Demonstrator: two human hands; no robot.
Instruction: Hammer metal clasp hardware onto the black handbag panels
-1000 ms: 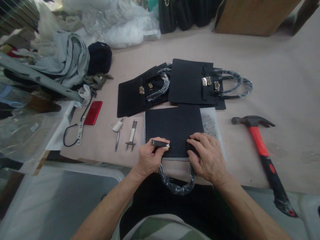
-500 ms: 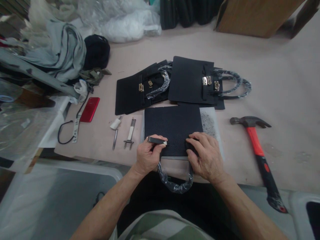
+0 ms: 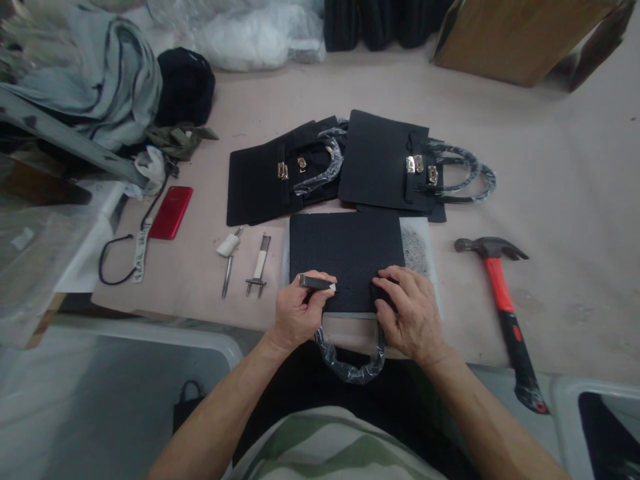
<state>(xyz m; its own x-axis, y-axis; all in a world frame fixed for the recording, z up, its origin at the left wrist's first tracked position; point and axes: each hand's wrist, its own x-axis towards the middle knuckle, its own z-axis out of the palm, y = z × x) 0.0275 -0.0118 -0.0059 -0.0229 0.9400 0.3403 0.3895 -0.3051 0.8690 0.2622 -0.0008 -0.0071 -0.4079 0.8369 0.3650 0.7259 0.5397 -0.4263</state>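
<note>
A black textured bag panel (image 3: 345,243) lies on a speckled pale board (image 3: 415,250) at the table's front edge. My left hand (image 3: 299,305) is closed over the panel's lower left, pinching a short dark bar (image 3: 315,283) with a pale pointed tip; its exact kind is unclear. Below the panel a plastic-wrapped bag handle (image 3: 350,370) loops over the edge towards me. My right hand (image 3: 411,310) is closed at the handle's right end, fingertips pressed against it on the panel. The handle's left end is partly hidden beneath my left hand.
Black bag pieces (image 3: 383,160) with gold clasps and wrapped handles lie behind. A claw hammer (image 3: 500,287) rests at right; a pronged metal tool (image 3: 259,267), a metal rod (image 3: 227,277) and a red phone (image 3: 171,212) at left. A cardboard box (image 3: 520,40) stands at the back.
The view has shifted slightly, and a small black bag has come into sight in the bin at lower left. Both hands keep nearly the same place and grip on the panel.
</note>
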